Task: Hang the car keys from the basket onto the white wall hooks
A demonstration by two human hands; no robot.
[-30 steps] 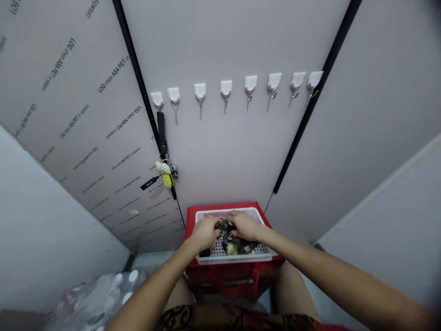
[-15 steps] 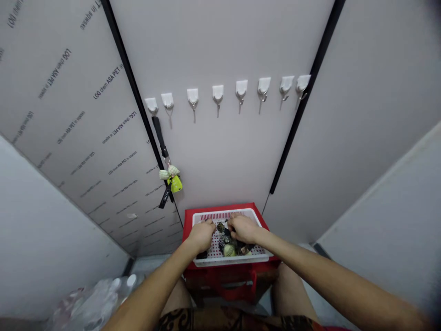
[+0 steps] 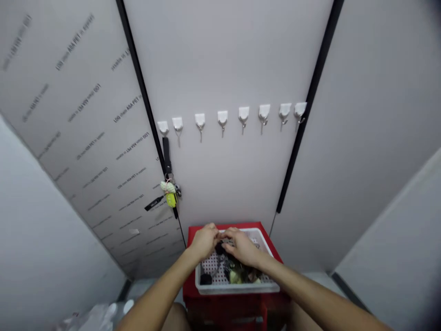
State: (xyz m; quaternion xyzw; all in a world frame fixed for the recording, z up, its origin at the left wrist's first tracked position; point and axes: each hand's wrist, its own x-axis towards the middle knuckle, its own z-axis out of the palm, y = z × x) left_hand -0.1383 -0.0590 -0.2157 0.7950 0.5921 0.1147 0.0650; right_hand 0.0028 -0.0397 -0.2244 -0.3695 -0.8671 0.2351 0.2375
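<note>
"Black item, small and partly hidden: where is it exactly?"

"Between the two hands, over the far left part of the white basket. I can't tell whether it is lifted or resting."

"And the fingers?"

"On the left hand they are bent in close together. On the right hand they curve over, with the thumb set apart from them beside the black item. The fingertips of both hands nearly meet. Which of them grips it, if either, I can't make out."

"What else is in the basket?"

"A pale yellow-green piece among dark trinkets, near the front and partly under the right hand. A black piece lies in the near left corner."

"Under the basket?"

"A red cover, showing around the rim."

"Beyond that?"

"The grey wall, with a row of eight white hooks. From the leftmost hangs a black strap with a bright yellow tag at its lower end."

"Down at the left?"

"White-capped bottles, blurred, near the left forearm."
</note>
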